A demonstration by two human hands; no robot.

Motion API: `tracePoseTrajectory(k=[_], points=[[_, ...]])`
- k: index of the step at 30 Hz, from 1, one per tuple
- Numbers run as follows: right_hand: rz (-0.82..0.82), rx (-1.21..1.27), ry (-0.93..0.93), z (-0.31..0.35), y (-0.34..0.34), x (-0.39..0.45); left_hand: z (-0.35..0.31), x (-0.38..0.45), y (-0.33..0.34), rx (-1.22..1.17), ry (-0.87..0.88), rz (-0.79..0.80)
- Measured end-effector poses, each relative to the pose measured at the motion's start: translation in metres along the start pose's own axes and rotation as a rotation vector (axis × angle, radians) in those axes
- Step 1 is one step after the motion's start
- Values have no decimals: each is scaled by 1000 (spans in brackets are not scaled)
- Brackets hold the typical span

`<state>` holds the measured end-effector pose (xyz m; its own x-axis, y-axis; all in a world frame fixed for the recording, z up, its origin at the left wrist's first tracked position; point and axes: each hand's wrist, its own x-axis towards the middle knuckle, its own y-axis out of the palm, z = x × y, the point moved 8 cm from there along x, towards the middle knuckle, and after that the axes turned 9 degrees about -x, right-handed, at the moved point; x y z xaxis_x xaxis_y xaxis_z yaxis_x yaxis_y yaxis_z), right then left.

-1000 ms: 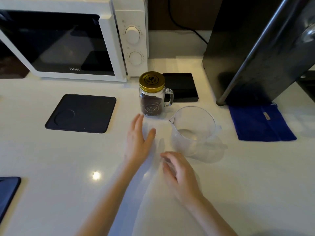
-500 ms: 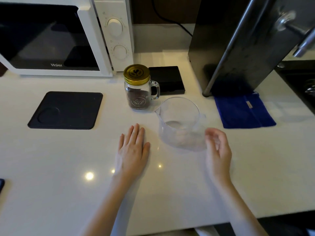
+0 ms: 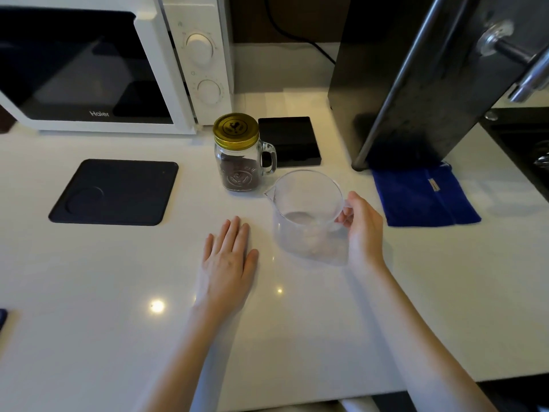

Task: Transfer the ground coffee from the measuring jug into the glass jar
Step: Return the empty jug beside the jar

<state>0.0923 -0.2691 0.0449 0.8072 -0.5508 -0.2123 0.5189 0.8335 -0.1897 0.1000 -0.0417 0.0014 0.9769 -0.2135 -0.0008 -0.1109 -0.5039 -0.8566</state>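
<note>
Nearest, the left hand (image 3: 228, 257) lies flat with fingers straight on the white desk (image 3: 89, 307), likely bracing. Just beyond, the right hand (image 3: 361, 230) curls around the handle side of the clear measuring jug (image 3: 307, 212), which stands upright and looks empty of coffee. Farther back, the glass jar (image 3: 239, 162) already holds the grounds, its gold lid (image 3: 236, 129) on, suggesting the transfer is done.

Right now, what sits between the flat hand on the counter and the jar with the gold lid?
Nothing: in the head view only bare white counter lies between the left hand and the jar.
</note>
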Motion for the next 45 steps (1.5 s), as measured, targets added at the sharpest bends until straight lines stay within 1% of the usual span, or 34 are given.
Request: tracePoseTrajectory(k=[4,8,10,13,17,22,27,32,39,45], points=[[-40,183,162,-3,3,11,0,-1,-2,-4,-8,-3],[-16,162,220,5,7,21,0,0,-4,4,-15,-6],[7,152,198,13,11,30,0,0,-4,4,-18,-10],[-6,225,142,28,17,44,0,-1,-5,-9,-20,-12],[-37,309,150,35,26,64,0,0,-6,-31,-31,-21],[-16,301,169,28,33,82,0,0,-7,-34,-38,-22],[-101,305,132,27,31,92,0,1,-6,-26,-38,-19],[-134,291,127,30,36,94,1,1,-6,-23,-39,-19],[-184,344,58,30,41,91,1,1,-6,-22,-35,-13],[-193,259,-12,27,37,87,2,1,-5,-34,-28,-16]])
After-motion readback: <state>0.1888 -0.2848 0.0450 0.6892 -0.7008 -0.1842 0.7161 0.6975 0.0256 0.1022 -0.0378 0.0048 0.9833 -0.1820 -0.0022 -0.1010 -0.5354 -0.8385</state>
